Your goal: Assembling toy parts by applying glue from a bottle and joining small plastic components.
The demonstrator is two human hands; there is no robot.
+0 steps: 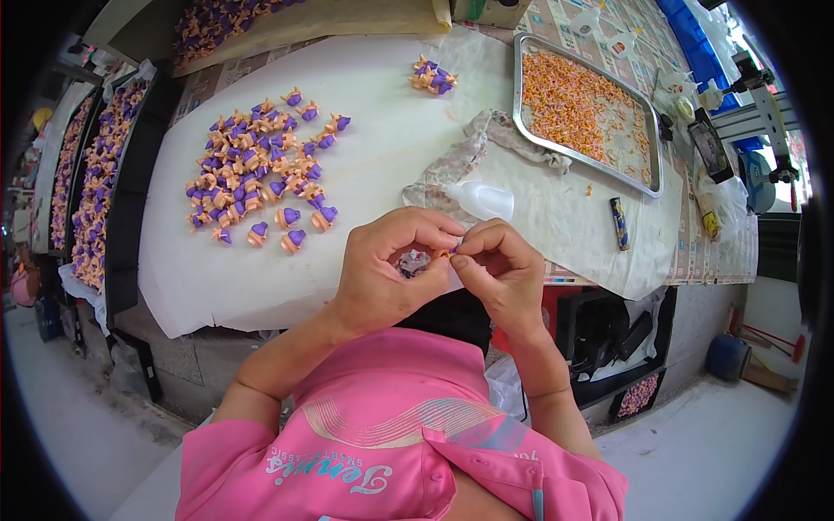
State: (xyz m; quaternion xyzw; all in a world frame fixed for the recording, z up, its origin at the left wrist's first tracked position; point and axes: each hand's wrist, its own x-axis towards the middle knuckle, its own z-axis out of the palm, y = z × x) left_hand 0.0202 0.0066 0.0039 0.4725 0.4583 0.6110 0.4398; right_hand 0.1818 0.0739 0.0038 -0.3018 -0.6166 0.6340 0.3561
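In front of my chest, over the table's near edge, both hands meet fingertip to fingertip. My left hand [391, 265] pinches with its thumb and forefinger. My right hand [504, 265] closes its thumb and forefinger on the same spot. A tiny orange and purple piece [451, 253] shows between the fingertips; most of it is hidden. Just beyond my hands, a white plastic squeeze bottle [486, 201] lies on its side. To the left, many small peach and purple plastic figure parts [261, 169] are spread on white paper [373, 139]. A smaller cluster of such parts [433, 76] sits farther back.
A metal tray [519, 82] of small orange pieces stands at the back right. Beside it lie a crumpled cloth [465, 156] and a dark printed tube [619, 223]. Black crates [130, 200] of purple and peach parts flank the left. A phone [711, 149] hangs on a stand.
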